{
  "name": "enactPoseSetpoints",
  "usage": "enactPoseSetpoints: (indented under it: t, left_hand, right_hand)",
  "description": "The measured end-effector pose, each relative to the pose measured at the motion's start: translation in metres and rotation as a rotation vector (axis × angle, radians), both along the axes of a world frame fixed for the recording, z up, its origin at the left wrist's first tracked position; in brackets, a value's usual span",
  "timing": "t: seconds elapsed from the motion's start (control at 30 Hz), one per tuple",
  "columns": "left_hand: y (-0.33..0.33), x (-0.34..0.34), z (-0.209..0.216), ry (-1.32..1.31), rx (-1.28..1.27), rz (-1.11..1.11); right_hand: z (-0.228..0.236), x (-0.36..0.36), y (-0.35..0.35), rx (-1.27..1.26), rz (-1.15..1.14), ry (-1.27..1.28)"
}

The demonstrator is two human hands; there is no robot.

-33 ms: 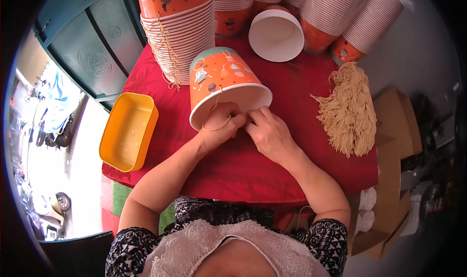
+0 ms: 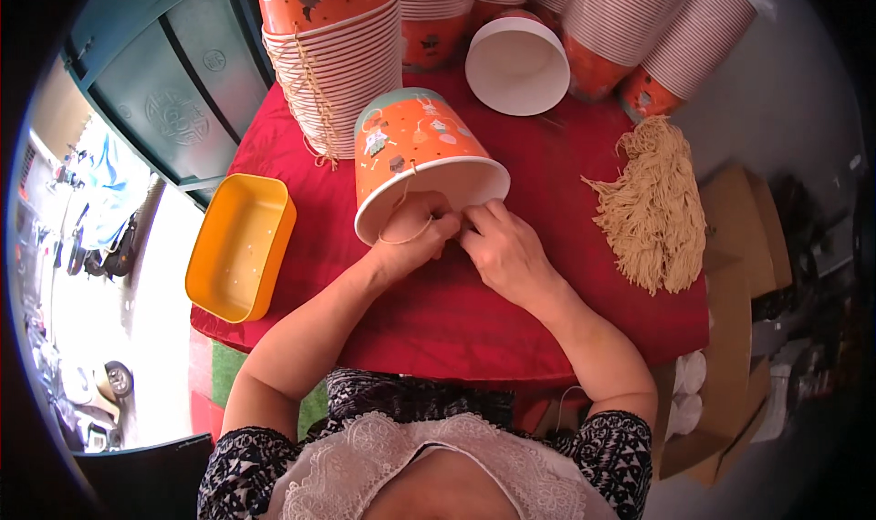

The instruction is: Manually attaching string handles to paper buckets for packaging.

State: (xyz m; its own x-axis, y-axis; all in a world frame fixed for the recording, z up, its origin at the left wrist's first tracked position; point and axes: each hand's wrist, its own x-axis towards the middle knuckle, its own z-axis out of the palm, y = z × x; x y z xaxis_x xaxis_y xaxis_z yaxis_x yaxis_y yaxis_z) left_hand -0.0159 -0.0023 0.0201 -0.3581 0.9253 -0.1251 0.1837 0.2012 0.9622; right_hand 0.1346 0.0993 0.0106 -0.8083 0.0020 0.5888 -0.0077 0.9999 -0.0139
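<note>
An orange paper bucket (image 2: 424, 137) with cartoon prints and a grey-green base lies tilted on its side, its white mouth toward me. A thin tan string (image 2: 413, 170) comes through its wall near the rim and loops across the back of my left hand (image 2: 415, 233). That hand is closed at the mouth, fingertips pinched, with the string about it. My right hand (image 2: 506, 251) is closed too, its fingertips meeting the left ones at the lower right of the rim. What the right fingers pinch is hidden.
Tall nested stacks of buckets (image 2: 333, 78) line the far side of the red-covered table (image 2: 438, 328); one bucket (image 2: 518, 67) lies apart, mouth toward me. A yellow tub (image 2: 239, 246) sits left, a tan string bundle (image 2: 652, 210) right. Cardboard boxes (image 2: 730, 338) stand beyond the right edge.
</note>
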Motion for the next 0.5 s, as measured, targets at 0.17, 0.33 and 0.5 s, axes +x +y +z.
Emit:
enactPoseSetpoints:
  t: [0.17, 0.33, 0.5]
  left_hand:
    - [0.006, 0.003, -0.013, 0.475, 0.239, -0.005]
    - [0.006, 0.002, -0.011, 0.532, 0.19, -0.059]
    - [0.004, -0.005, -0.013, 0.508, 0.214, -0.139]
  right_hand:
    - [-0.002, 0.0, 0.0, -0.023, -0.01, -0.035]
    - [-0.004, 0.0, 0.0, -0.059, -0.019, -0.042]
    - [-0.005, -0.005, -0.001, -0.09, -0.018, 0.068]
